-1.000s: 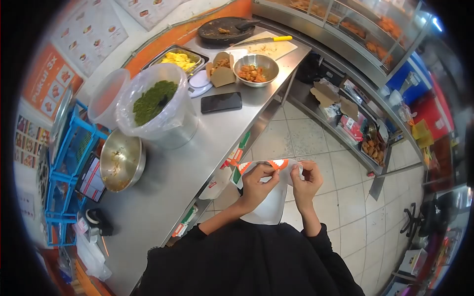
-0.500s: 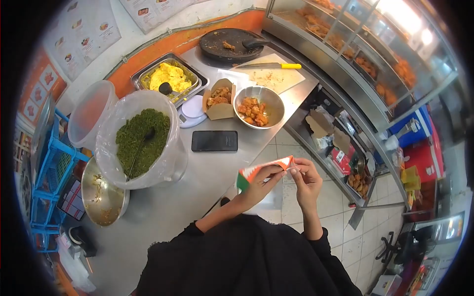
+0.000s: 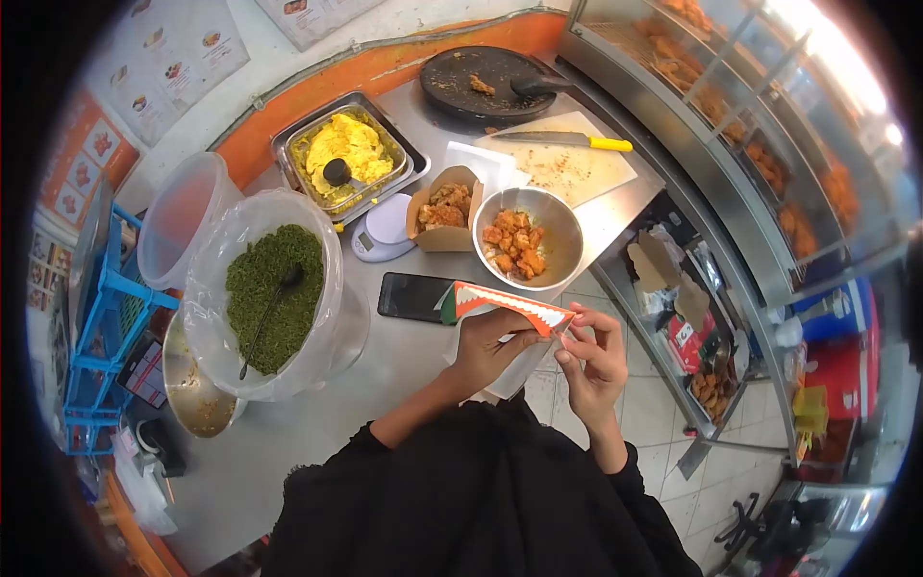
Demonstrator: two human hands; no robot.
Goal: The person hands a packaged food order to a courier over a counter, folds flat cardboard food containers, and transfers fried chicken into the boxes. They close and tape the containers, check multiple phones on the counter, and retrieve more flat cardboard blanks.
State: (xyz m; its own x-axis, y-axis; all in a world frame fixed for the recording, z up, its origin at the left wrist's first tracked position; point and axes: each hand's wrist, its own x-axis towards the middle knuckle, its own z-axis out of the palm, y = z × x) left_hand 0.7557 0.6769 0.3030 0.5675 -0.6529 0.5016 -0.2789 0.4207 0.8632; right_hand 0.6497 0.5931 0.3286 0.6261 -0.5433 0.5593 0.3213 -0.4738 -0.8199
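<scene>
A folded printed paper packet (image 3: 510, 301) in orange, white and green is held over the counter's front edge. My left hand (image 3: 488, 348) is closed around its near side, thumb toward the right end. At that right end, my right hand (image 3: 593, 363) pinches the corner between thumb and fingers. Whether anything is inside the packet cannot be seen. Just beyond it lies a black phone (image 3: 411, 296), partly covered by the packet's green end. A steel bowl of fried chicken pieces (image 3: 573, 258) stands behind the packet, beside an open cardboard box (image 3: 452, 238) of fried chicken.
On the left are a plastic-lined tub of shredded greens (image 3: 332, 361), a steel bowl (image 3: 197, 409) and blue baskets (image 3: 96, 317). A tray of yellow food (image 3: 399, 171), a scale (image 3: 387, 220), a stone mortar (image 3: 452, 82) and a knife (image 3: 548, 138) occupy the back. A glass display case (image 3: 663, 125) borders the right.
Both hands and the packet now appear nearer the bowl and phone, with the packet's printed side more spread out. My view has shifted slightly; the packet's green end now overlaps the phone.
</scene>
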